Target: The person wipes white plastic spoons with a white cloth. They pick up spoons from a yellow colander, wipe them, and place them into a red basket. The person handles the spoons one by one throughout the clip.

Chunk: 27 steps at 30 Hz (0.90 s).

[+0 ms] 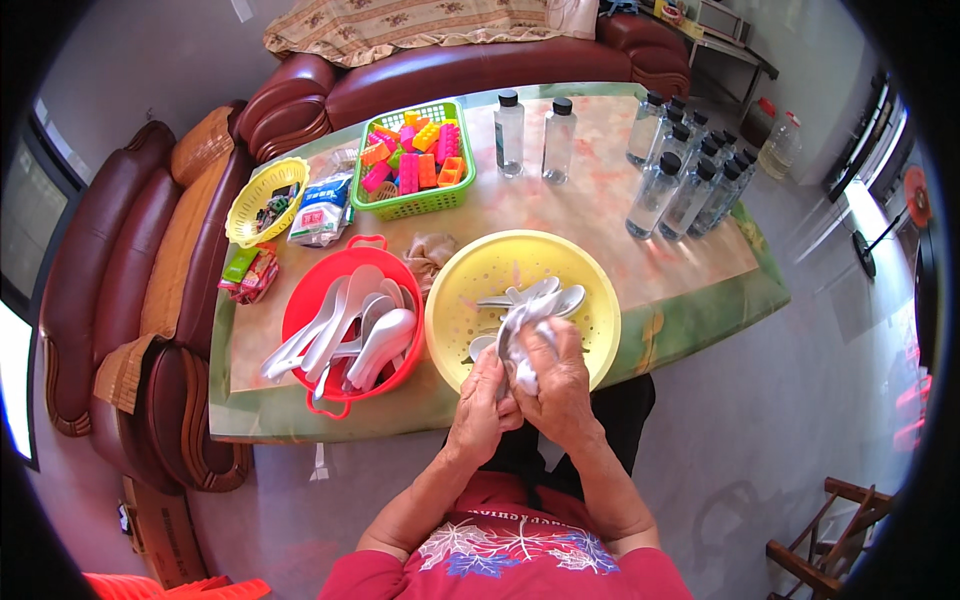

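Note:
Over the near rim of a yellow colander [462, 275], my two hands are close together. My left hand [478, 415] is closed on a white soup spoon [505, 335], its bowl partly hidden. Pressed against the spoon is a crumpled white cloth [524, 374], gripped by my right hand [562, 395]. Several white spoons [541, 289] lie inside the colander. Left of it, a red basket [297, 305] with two handles holds several larger white spoons [385, 345], their handles pointing toward me and left.
A green basket [415, 205] of coloured blocks, a yellow basket [240, 222], a plastic package [322, 210] and snack packets [250, 272] occupy the table's left. A brown cloth [428, 256] lies behind the colander. Black-capped bottles [655, 195] stand at the back and right.

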### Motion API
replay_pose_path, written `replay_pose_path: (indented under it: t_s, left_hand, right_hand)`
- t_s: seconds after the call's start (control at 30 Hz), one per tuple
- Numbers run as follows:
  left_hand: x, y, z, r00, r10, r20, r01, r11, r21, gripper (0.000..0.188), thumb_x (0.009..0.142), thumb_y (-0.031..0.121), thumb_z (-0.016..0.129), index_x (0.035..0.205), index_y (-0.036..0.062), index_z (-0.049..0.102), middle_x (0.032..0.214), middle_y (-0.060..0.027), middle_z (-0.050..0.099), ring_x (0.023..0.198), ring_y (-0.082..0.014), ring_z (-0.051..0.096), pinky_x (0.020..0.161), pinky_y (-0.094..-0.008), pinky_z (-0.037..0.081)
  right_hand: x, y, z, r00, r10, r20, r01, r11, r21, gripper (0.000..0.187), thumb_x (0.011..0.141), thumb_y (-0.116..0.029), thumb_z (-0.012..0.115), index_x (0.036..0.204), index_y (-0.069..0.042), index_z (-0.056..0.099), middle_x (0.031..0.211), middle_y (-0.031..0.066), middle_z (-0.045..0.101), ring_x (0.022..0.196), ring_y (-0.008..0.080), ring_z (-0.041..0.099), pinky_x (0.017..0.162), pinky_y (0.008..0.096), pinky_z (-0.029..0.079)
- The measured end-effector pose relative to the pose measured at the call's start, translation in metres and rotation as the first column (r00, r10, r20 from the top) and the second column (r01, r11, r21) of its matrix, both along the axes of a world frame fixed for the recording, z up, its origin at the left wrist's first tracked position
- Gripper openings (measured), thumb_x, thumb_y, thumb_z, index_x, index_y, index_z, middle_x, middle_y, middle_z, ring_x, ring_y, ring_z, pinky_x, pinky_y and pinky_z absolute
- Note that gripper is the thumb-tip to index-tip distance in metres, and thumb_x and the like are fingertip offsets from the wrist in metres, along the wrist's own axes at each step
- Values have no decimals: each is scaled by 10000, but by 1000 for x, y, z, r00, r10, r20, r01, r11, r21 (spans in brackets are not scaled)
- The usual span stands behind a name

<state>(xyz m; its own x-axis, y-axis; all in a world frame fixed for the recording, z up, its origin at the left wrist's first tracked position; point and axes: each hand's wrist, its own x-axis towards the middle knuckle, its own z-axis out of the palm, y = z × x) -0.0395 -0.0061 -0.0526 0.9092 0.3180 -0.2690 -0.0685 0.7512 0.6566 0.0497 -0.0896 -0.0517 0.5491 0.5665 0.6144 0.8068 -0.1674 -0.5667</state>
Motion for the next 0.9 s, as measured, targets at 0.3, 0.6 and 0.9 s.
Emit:
replay_pose_path:
  t_s: [0.3, 0.6, 0.9]
  left_hand:
    - [-7, 6, -9, 997, -55, -62, 57, 998, 31, 279, 987, 330, 318, 1106, 128, 470, 571, 44, 375, 386, -40, 244, 371, -196, 219]
    - [-3, 0, 10, 984, -169, -49, 168, 985, -24, 301, 995, 337, 262, 1054, 128, 471, 492, 36, 311, 357, -78, 228, 390, -234, 242]
    - [-6, 3, -8, 991, -70, -110, 68, 997, -23, 324, 982, 337, 272, 879, 117, 487, 468, 23, 332, 367, -89, 266, 376, -235, 233]
  right_hand:
    - [3, -17, 0, 942, 321, -100, -319, 947, 29, 373, 668, -59, 643, 1038, -21, 617, 999, 139, 561, 921, 329, 541, 797, 410, 459]
    - [12, 15, 8, 959, -246, 141, 215, 956, 201, 324, 570, -14, 659, 888, -75, 641, 925, 81, 555, 812, 263, 525, 668, 356, 465]
    - [1, 3, 25, 996, 86, 19, -85, 995, -46, 318, 643, -75, 653, 960, -77, 644, 972, 97, 587, 901, 303, 520, 780, 383, 456]
